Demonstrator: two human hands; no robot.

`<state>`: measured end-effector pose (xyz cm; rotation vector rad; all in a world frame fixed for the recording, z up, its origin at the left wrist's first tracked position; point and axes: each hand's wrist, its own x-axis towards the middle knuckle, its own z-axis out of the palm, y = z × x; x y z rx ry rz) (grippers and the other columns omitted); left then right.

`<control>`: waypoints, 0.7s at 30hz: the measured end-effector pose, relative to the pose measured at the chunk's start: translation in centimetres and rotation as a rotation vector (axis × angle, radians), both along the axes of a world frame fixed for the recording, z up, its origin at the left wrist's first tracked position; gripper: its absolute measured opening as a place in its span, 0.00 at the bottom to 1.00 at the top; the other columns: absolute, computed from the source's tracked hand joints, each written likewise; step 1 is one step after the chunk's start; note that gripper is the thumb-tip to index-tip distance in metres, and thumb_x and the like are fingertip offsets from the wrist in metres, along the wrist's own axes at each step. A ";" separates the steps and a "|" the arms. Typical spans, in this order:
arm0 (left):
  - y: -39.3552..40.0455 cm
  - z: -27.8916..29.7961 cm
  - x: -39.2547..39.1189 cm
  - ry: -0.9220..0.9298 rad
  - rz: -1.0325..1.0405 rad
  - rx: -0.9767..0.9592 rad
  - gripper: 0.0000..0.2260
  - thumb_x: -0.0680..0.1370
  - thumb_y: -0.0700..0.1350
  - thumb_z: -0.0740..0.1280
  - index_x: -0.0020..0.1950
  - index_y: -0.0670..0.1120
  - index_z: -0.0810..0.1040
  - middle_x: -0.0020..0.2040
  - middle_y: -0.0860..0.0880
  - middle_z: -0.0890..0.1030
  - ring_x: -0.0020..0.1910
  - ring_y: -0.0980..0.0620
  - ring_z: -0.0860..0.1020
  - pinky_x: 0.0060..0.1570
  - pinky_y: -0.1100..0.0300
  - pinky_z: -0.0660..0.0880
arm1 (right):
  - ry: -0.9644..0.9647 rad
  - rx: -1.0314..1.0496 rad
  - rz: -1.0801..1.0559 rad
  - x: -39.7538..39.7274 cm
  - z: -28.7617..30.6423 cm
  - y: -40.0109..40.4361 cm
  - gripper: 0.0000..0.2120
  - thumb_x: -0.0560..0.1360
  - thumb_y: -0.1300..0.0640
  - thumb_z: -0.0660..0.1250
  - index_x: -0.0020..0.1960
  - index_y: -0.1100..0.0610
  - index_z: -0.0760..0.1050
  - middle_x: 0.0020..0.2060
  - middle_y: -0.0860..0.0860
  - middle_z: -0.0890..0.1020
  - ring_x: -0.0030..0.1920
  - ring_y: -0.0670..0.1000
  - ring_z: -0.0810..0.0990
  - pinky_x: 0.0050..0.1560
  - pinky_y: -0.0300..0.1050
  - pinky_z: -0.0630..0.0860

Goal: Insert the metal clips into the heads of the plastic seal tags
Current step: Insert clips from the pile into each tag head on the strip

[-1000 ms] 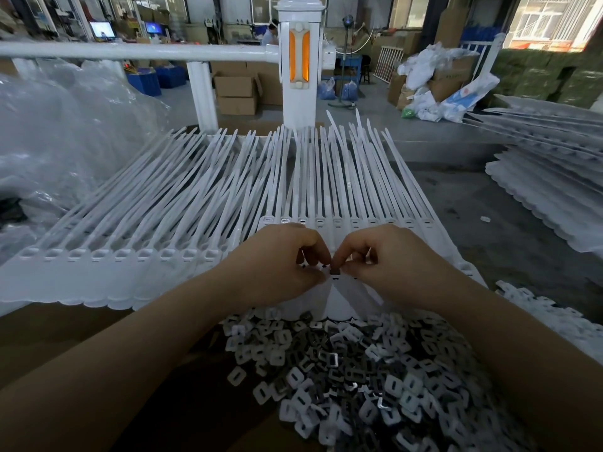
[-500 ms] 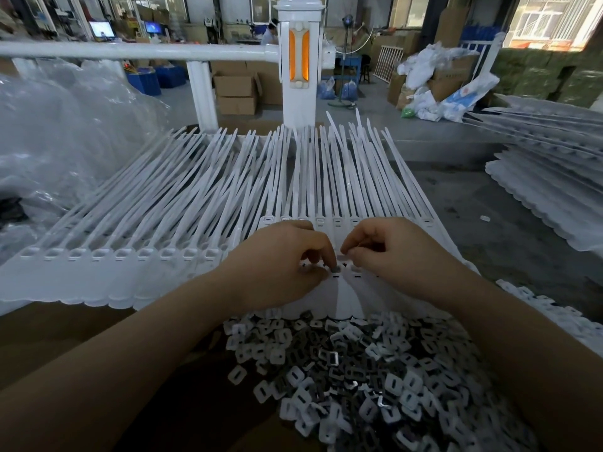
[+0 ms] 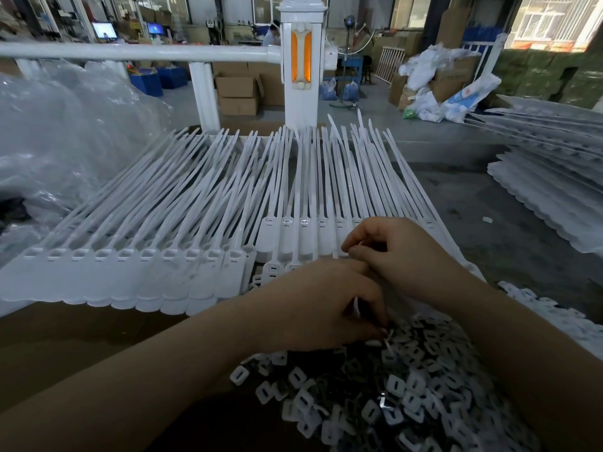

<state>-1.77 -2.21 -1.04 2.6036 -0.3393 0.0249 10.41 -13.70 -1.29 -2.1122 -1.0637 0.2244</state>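
Head view | seal tags (image 3: 208, 207) fanned across your worktop | clip pile (image 3: 408, 386) nearest you | left hand (image 3: 319, 305) pinching a clip, seemingly | right hand (image 3: 401, 256) curled at tag heads, contents unclear | risk: clip skews or drops if rushed

A brown tabletop (image 3: 81, 340) carries seal tags (image 3: 156, 230) and clips (image 3: 408, 396).

Head view, indoor light, moderately dim and cool. Brightest source: daylit window (image 3: 551, 21) at upper right, slightly blown out. Orange reflector on white post (image 3: 301, 57) glows. Wide-angle distortion bends the white rail (image 3: 130, 53) and frame edges. Metal clips (image 3: 408, 386) pile smeared by motion blur; forearms soft at bottom corners.
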 end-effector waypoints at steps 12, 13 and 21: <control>2.1 1.0 -0.1 0.131 0.245 -0.452 0.03 0.76 0.46 0.72 0.46 0.50 0.85 0.39 0.52 0.85 0.33 0.57 0.80 0.34 0.69 0.75 | 0.092 0.111 -0.013 -0.2 0.5 -0.4 0.08 0.75 0.59 0.68 0.43 0.46 0.80 0.35 0.44 0.84 0.37 0.42 0.82 0.40 0.41 0.79; 2.4 1.1 -0.1 0.155 0.276 -0.510 0.03 0.77 0.45 0.71 0.45 0.49 0.85 0.39 0.52 0.85 0.34 0.58 0.80 0.35 0.70 0.74 | 0.115 0.125 -0.004 -0.2 0.6 -0.5 0.08 0.75 0.59 0.68 0.43 0.46 0.80 0.34 0.43 0.84 0.37 0.42 0.82 0.37 0.39 0.78; 4.0 1.3 0.3 0.179 0.516 -0.802 0.05 0.74 0.46 0.73 0.41 0.48 0.86 0.41 0.48 0.86 0.32 0.58 0.77 0.38 0.61 0.71 | 0.239 0.201 0.081 -0.3 1.2 -0.8 0.03 0.74 0.58 0.69 0.44 0.52 0.82 0.35 0.48 0.85 0.37 0.45 0.82 0.39 0.34 0.77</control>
